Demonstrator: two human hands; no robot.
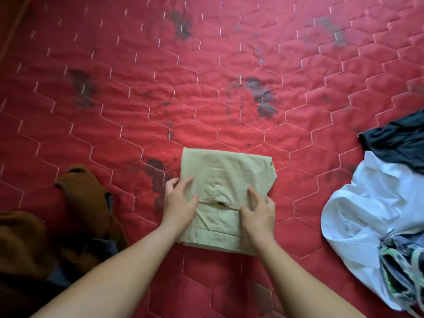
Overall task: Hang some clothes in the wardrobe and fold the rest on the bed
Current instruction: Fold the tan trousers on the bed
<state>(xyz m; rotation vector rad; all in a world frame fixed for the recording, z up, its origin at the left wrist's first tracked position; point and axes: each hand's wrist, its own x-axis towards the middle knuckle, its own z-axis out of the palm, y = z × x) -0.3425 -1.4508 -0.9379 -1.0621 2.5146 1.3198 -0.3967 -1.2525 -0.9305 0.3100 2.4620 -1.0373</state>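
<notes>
A beige garment (226, 174), folded into a rough rectangle, lies on the red quilted bed cover (160, 99) just in front of me. My left hand (180, 201) rests on its left edge with the fingers lying relaxed over the cloth. On the right part of the fold lies my right hand (258, 211), fingers spread and pressing down near a pocket seam. Neither hand is curled round the fabric.
A brown garment (82, 203) lies crumpled at the left. At the right edge sit a white garment (371, 203), a dark one (399, 141) above it, and a patterned green-grey piece (401, 267) below. Dark stains mark the cover.
</notes>
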